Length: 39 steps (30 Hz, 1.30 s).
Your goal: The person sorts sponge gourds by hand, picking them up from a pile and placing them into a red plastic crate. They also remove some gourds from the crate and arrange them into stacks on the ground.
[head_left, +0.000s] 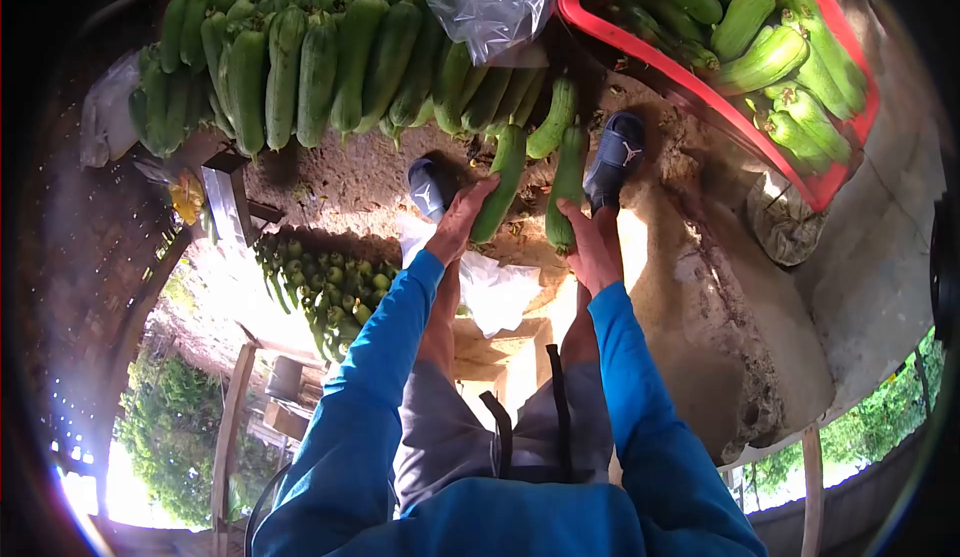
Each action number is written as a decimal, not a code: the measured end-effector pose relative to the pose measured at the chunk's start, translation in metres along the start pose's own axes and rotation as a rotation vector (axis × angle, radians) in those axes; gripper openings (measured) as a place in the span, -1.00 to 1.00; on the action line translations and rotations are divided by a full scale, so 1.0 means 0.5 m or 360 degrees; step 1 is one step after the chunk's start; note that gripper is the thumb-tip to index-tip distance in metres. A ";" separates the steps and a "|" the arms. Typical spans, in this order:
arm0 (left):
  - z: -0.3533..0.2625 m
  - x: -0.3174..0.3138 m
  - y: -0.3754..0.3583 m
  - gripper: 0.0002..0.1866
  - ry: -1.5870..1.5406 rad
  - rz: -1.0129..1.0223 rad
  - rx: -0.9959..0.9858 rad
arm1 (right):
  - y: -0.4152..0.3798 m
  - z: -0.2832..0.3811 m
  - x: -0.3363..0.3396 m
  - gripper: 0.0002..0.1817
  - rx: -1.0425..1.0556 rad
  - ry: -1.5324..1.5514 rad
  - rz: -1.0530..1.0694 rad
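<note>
My left hand (pixel 464 221) is closed around the side of a long green luffa gourd (pixel 501 183), which tilts a little to the right at its top. Beside it, my right hand (pixel 590 244) grips the lower end of a second, slimmer luffa gourd (pixel 566 187). A narrow gap separates the two gourds. Just beyond them another gourd (pixel 553 120) leans toward the stacked pile. The pile of gourds (pixel 316 77) stretches across the upper left, laid side by side in rows.
A red crate (pixel 660 65) holding several gourds stands at the upper right. Clear plastic sheeting (pixel 490 2) lies on the pile. A white plastic bag (pixel 497 292) is between my legs. More gourds (pixel 330 287) are heaped at lower left. A metal stool-like frame (pixel 230 202) stands near the pile.
</note>
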<state>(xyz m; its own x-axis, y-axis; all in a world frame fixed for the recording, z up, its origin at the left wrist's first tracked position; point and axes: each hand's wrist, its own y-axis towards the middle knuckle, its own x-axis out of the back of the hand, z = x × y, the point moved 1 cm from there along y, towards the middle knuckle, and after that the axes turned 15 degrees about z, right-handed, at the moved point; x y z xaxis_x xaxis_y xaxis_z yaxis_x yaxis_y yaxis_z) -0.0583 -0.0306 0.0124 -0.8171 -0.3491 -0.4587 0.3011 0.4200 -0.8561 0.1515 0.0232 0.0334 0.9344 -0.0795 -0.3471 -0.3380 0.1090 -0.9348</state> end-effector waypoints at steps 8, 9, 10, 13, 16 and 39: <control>0.052 0.053 0.156 -0.41 0.1550 -0.0171 -0.0482 | 0.154 0.030 0.045 -0.40 -0.0050 -0.0641 -0.0153; 0.050 0.053 0.186 -0.46 0.1714 -0.0199 -0.0536 | 0.168 0.036 0.049 -0.37 0.0028 -0.0700 -0.0189; 0.042 0.049 0.212 -0.50 0.1877 -0.0236 -0.0591 | 0.186 0.034 0.062 -0.32 0.0081 -0.0753 -0.0201; 0.004 0.030 0.262 -0.42 0.1530 -0.0465 -0.0307 | 0.212 0.039 0.089 -0.29 0.0150 -0.0772 -0.0297; -0.021 0.004 0.270 -0.36 0.1543 -0.0501 -0.0497 | 0.234 0.048 0.112 -0.26 0.0238 -0.0918 -0.0420; -0.296 -0.243 0.074 -0.80 0.1927 0.0078 -0.1327 | 0.048 0.258 0.050 -0.51 0.0300 -0.1034 0.0477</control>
<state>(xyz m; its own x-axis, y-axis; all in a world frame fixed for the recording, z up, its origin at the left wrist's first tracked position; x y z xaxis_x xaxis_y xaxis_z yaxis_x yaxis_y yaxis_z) -0.0206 0.1512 0.0716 -0.8453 0.4020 0.3519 0.3190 0.9081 -0.2713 0.1814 0.1514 0.0120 0.7028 0.5769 -0.4163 -0.6188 0.2070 -0.7578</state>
